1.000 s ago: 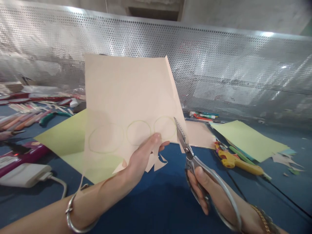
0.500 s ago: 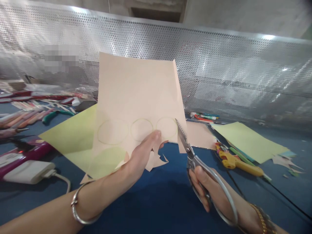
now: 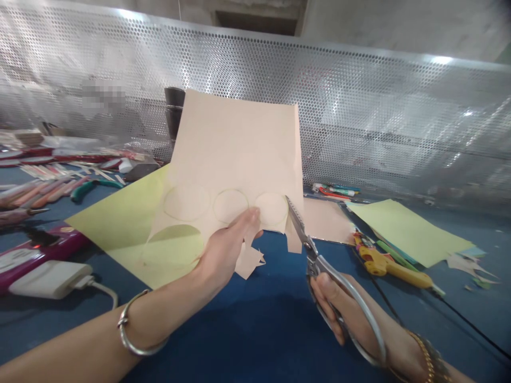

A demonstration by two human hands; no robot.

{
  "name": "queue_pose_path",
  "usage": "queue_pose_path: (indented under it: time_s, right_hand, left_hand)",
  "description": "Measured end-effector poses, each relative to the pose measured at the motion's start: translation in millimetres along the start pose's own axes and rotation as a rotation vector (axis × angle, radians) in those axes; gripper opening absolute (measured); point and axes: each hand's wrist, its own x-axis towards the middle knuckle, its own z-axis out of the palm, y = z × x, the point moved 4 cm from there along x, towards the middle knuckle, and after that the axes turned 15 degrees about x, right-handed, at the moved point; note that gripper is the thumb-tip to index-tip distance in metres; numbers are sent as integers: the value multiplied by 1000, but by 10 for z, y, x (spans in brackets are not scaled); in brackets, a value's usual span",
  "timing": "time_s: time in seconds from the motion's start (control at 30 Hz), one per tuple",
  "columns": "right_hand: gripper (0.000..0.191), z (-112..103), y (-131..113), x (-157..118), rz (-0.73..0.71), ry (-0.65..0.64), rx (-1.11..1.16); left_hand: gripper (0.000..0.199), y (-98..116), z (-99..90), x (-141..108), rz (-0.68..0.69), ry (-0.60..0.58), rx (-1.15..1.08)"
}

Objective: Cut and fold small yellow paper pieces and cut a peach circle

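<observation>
A pale peach sheet of paper (image 3: 239,143) stands tilted up in front of me, with three circles drawn in a row near its lower part. My left hand (image 3: 223,247) pinches its lower edge, thumb on the front beside the right-hand circle. Below that circle row, at the left, a round piece has been cut out. In my right hand (image 3: 339,298) is a pair of scissors (image 3: 313,250), its blades at the paper's right side, by the edge of the right-hand circle. A narrow strip hangs beside the blades. Ragged scraps (image 3: 249,260) dangle under my left hand.
A yellow-green sheet (image 3: 115,223) lies behind on the blue table. At right are a yellow hot glue gun (image 3: 393,266) with a cord, and more green paper (image 3: 411,229). A purple power strip (image 3: 59,247) with a white plug (image 3: 51,279), and green-handled pliers (image 3: 96,186), are at left.
The top of the peach sheet has swung to the right and a dark object behind it now shows. My left hand has shifted slightly left; the scissors stay nearly in place.
</observation>
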Motion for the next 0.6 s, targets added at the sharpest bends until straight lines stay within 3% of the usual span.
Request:
queue_pose_path:
  time_s: [0.33, 0.6]
  right_hand:
    - [52, -49, 7, 20, -46, -58, 35]
    - [53, -30, -116, 13, -63, -75, 86]
  left_hand:
    - [41, 35, 73, -16, 34, -107, -24]
    - [49, 23, 87, -88, -109, -126, 58]
